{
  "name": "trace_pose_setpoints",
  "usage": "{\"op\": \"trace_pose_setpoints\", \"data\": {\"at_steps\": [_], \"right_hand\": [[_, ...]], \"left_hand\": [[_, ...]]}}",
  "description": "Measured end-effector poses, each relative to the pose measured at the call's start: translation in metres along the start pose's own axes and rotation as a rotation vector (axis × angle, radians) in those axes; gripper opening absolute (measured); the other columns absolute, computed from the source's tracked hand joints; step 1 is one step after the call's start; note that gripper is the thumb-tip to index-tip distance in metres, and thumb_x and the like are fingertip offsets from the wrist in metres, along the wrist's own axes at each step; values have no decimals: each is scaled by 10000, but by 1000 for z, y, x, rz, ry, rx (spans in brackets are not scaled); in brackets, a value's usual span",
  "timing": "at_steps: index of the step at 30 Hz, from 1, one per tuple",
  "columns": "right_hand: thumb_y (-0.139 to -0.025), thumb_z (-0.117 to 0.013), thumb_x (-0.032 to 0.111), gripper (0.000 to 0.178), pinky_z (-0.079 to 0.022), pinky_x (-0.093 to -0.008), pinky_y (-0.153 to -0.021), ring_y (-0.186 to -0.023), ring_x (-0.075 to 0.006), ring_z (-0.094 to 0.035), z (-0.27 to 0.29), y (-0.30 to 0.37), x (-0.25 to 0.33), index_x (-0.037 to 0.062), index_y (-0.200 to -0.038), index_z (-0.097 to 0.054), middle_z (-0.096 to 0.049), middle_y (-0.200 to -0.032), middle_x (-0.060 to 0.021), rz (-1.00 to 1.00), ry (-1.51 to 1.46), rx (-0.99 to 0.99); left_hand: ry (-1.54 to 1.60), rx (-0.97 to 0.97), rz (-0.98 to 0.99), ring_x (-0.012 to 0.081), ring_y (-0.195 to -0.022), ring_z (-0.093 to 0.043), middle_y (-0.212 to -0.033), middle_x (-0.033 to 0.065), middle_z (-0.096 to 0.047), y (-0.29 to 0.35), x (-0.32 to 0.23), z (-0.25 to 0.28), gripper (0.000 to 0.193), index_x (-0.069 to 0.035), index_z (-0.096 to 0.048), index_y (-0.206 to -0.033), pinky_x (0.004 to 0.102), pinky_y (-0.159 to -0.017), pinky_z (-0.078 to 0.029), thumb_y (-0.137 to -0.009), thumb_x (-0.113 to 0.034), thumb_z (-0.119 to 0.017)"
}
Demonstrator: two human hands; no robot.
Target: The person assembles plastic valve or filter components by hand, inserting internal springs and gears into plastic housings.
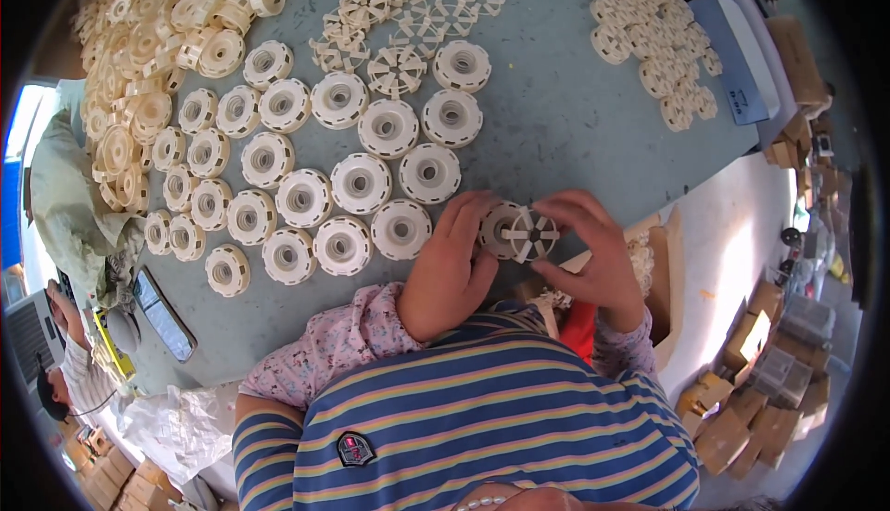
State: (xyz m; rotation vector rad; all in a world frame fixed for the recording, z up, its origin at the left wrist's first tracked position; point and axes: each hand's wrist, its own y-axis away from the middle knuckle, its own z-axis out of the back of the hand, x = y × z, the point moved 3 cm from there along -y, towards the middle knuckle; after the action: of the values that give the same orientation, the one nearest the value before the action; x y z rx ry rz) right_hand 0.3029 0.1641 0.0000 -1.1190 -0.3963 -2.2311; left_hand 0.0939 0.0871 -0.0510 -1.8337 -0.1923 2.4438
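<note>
Cream plastic wheels (361,183), grey-blue table (556,122), striped shirt (491,418).

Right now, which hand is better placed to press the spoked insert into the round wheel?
The right hand, probably: its fingers already pinch the spoked insert above the round wheel, while the left hand steadies that wheel.

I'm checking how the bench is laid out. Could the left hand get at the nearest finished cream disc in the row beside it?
Probably yes. The left hand lies right beside that cream disc, with only bare grey table between them, though it and the right hand are busy on the spoked piece.
</note>
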Motion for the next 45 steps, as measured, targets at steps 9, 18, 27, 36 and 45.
{"op": "trace_pose_setpoints", "data": {"at_steps": [9,18,27,36,45], "right_hand": [[-777,-917,100,670,-592,-411,-991,-1215,-324,-679,-22,-6,-8,36,-1399,-678,-646,-1366,-141,97,102,20],[-813,-905,211,627,-577,-468,-1021,-1226,-368,-675,-26,-11,2,61,-1377,-677,-649,-1390,-139,127,339,15],[-824,-896,256,598,-448,-527,-1168,-1392,-435,-523,41,-144,-52,82,-1366,-709,-539,-1570,-149,358,611,-407],[-879,-812,382,538,-220,-635,-1303,-1546,-416,-402,-74,-348,3,312,-1405,-726,-540,-1626,-86,758,516,235],[-863,-760,343,548,-209,-621,-1308,-1534,-422,-421,12,-330,-66,284,-1406,-716,-562,-1602,-114,498,572,54]], "left_hand": [[116,59,90,250,-932,-674,-1415,204,-565,-2,5,1,539,1,-523,-1478,326,-783,-555,-957,68,-646],[62,43,107,234,-832,-677,-1425,188,-610,-6,4,5,591,-7,-522,-1538,328,-720,-564,-969,22,-679],[54,24,49,225,-763,-671,-1434,199,-572,2,8,1,612,-11,-542,-1484,323,-661,-566,-923,-46,-785],[138,88,76,202,-769,-705,-1477,180,-539,2,17,-2,555,-25,-555,-1445,314,-671,-590,-935,-45,-773],[105,58,57,218,-768,-705,-1465,182,-538,1,12,0,539,-30,-569,-1436,336,-685,-594,-936,-59,-766]]}}
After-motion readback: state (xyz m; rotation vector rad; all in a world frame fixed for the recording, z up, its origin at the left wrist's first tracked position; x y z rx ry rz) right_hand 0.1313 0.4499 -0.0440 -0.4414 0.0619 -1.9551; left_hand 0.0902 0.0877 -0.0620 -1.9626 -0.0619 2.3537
